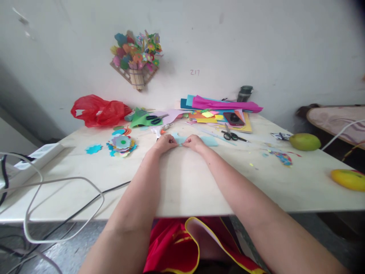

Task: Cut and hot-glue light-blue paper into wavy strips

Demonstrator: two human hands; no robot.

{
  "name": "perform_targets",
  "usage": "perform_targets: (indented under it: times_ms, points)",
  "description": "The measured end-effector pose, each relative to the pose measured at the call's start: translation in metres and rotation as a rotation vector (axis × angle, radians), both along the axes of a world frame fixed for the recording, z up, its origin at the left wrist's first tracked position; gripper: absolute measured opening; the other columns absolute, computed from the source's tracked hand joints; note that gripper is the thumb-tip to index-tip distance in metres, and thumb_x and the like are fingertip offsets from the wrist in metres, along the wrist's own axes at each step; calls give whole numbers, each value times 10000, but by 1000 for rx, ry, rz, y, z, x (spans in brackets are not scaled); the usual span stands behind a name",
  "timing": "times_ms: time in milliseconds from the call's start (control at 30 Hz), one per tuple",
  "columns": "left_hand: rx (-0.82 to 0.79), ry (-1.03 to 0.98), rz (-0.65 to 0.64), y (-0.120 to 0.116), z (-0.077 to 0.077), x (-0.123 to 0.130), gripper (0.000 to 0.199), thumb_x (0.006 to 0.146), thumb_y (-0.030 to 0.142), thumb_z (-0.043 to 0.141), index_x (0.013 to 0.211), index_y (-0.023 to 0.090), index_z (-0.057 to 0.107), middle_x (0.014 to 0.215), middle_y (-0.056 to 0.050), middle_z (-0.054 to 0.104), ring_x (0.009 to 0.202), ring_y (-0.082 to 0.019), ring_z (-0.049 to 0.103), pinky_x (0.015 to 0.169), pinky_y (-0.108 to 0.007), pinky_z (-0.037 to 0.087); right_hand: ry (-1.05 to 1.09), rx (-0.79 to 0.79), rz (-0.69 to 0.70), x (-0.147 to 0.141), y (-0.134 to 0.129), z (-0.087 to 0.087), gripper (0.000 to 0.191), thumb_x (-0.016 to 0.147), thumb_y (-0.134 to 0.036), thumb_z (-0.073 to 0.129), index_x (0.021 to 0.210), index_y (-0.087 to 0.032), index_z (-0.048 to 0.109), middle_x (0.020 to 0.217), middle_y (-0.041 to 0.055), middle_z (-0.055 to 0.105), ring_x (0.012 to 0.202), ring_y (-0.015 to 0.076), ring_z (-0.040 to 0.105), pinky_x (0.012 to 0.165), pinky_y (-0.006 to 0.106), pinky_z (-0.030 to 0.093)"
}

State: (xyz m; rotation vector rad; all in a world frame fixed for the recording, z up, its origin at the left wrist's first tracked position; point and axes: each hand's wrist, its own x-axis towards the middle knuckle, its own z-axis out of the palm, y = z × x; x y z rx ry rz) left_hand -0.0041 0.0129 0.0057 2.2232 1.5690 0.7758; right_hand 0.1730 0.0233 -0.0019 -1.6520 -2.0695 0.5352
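Note:
A light blue strip of paper (209,141) lies on the white table, reaching out to the right from under my fingers. My left hand (167,143) pinches its left part, fingertips pressed together. Close beside it, my right hand (194,143) is closed on the same strip, thumb and fingers together. Just behind my left hand sits a hot glue gun (158,131), white with an orange part. To the left lies a stack of colourful paper flower cut-outs (122,142), with a single blue cut-out (94,148) apart from it. Black-handled scissors (230,135) rest to the right.
At the back are a red plastic bag (99,110), a second pair of scissors (156,119), coloured sheets (222,103) and a phone (234,118). A power strip (40,156) with loose cables (82,178) occupies the left. Two mangoes, one green (304,141) and one yellow (348,179), lie right.

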Motion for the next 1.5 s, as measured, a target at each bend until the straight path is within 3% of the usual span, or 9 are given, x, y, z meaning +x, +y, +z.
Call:
perform_targets:
  times_ms: [333, 467, 667, 900, 1133, 1300, 1400, 1500]
  points:
    - [-9, 196, 70, -6, 11, 3, 173, 683, 321, 595, 688, 158, 654, 686, -43, 622, 631, -156, 535, 580, -253, 383, -95, 7, -32, -4, -8, 10, 199, 712, -369, 610, 755, -198, 702, 820, 24, 667, 744, 139, 594, 629, 210, 404]
    - [35, 298, 92, -5, 12, 4, 188, 705, 351, 596, 694, 172, 654, 807, -69, 627, 747, -185, 560, 654, -256, 405, -145, 35, -39, -5, -11, 12, 191, 729, -359, 596, 768, -199, 694, 1009, 49, 632, 843, 158, 593, 694, 227, 412]
    - [90, 463, 193, -13, 19, 7, 222, 716, 415, 589, 730, 208, 665, 970, -78, 605, 1047, -262, 467, 857, -324, 369, -156, 58, -52, -6, -9, 7, 206, 730, -375, 596, 788, -198, 684, 1042, 67, 611, 892, 181, 590, 749, 248, 414]
    - [76, 581, 265, -20, 25, 5, 249, 723, 407, 573, 777, 192, 685, 972, -121, 599, 1062, -318, 419, 858, -385, 347, -141, 80, -44, -5, -7, 4, 216, 732, -323, 597, 912, -226, 667, 1088, 53, 589, 942, 174, 571, 802, 254, 404]
    - [109, 574, 260, -20, 24, 3, 246, 715, 411, 584, 783, 192, 674, 1042, -128, 571, 1081, -331, 396, 857, -397, 337, -120, 114, -12, -3, -8, 0, 233, 772, -354, 569, 966, -266, 664, 1071, 38, 585, 937, 161, 568, 806, 250, 397]
    - [126, 525, 264, -19, 23, 2, 216, 713, 390, 597, 783, 193, 655, 1064, -121, 564, 1080, -329, 409, 870, -411, 338, -142, 120, -77, -9, -11, 1, 346, 756, -472, 573, 1011, -250, 644, 1103, 67, 566, 966, 187, 561, 825, 278, 396]
    - [198, 461, 298, -19, 21, 2, 254, 771, 405, 528, 896, 210, 632, 1092, -104, 563, 1119, -312, 399, 911, -427, 329, -162, 122, -91, -11, -12, 2, 365, 739, -480, 589, 1020, -251, 634, 1113, 72, 561, 989, 198, 553, 842, 294, 393]
    - [314, 449, 304, -19, 15, 4, 337, 784, 425, 501, 1039, 224, 589, 1247, -81, 494, 1262, -294, 277, 1028, -449, 222, -175, 131, -93, -12, -14, 2, 354, 746, -481, 577, 1019, -262, 629, 1121, 63, 559, 1002, 201, 550, 852, 302, 391]
